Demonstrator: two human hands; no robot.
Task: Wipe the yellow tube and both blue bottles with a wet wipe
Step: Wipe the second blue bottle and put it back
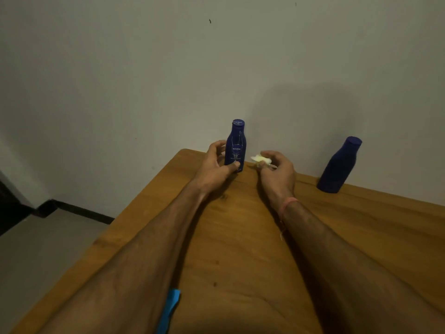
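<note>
While left hand (214, 165) grips 1 blue bottle (235, 145) (upright on worktop (240, 237)), right hand (277, 168) fingers pinch the wipe (260, 159).

table (240, 237): smooth wood | bottles (236, 145): glossy blue plastic | wall (120, 68): matt

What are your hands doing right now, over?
Left hand grips the labelled blue bottle standing on the table. Right hand pinches the wet wipe, not touching it. Other blue bottle apart. Nothing between.
</note>
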